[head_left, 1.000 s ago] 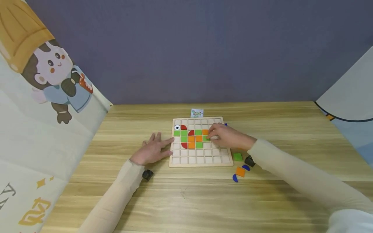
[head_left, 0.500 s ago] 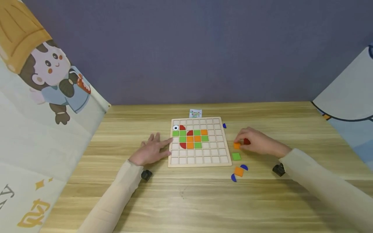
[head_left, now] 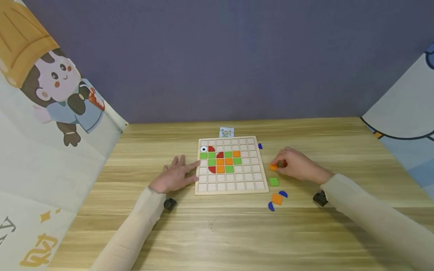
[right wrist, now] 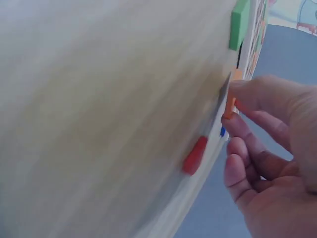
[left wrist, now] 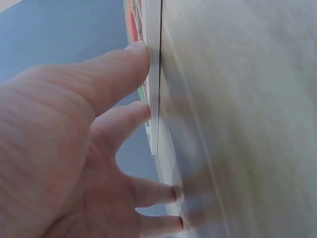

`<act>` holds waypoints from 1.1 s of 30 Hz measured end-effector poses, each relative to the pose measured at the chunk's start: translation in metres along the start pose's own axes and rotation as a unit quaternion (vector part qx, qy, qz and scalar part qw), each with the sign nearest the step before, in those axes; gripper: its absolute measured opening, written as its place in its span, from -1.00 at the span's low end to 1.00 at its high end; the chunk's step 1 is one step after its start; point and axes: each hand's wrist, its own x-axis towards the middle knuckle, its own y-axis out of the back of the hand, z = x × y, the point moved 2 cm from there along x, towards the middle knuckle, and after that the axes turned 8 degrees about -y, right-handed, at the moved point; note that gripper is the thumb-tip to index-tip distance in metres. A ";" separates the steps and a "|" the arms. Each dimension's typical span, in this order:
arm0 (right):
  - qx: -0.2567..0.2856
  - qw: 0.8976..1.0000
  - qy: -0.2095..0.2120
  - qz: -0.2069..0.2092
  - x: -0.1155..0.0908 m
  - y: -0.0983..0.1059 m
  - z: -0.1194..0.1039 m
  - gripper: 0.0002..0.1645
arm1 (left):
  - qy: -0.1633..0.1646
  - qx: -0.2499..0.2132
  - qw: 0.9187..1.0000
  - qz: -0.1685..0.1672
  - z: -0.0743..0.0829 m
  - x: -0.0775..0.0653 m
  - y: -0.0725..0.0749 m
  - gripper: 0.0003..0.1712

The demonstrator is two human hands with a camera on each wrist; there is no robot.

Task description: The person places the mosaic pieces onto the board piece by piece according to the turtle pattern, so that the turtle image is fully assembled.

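A wooden grid board (head_left: 250, 177) lies on the table, with red, green and orange pieces and a white eye piece in its cells. My left hand (head_left: 173, 177) has its fingers spread beside the board; thumb and index finger touch its left edge, as the left wrist view also shows. To the right of the board, my right hand (head_left: 299, 165) pinches an orange square tile (right wrist: 231, 99) between thumb and fingertips. In the right wrist view the tile is tilted on edge, just off the table. A red piece (right wrist: 195, 156) lies beyond, partly covered by the hand in the head view.
Right of the board lie a green square tile (head_left: 274, 181), another orange square tile (head_left: 277, 199) and two blue half-round pieces (head_left: 283, 194). One more blue piece (head_left: 260, 146) sits by the board's upper right edge. A small picture card (head_left: 226, 132) lies behind the board.
My right hand has left the green tile in the board and moved right to the loose pieces, where it has picked up an orange tile. The left hand has stayed put.
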 end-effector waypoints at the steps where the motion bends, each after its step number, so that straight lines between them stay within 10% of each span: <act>1: 0.003 1.000 -0.001 0.004 0.002 0.000 -0.003 -0.77 | 0.000 0.000 1.000 0.000 0.000 0.000 0.000 -0.29; 13: 0.020 0.995 0.097 -0.022 0.035 -0.012 -0.062 -0.83 | 0.001 0.000 1.000 0.003 0.000 0.000 0.000 -0.29; 33: 0.005 0.994 0.092 -0.057 0.054 -0.032 -0.083 -0.86 | -0.002 0.005 1.000 0.010 0.000 -0.001 0.000 -0.29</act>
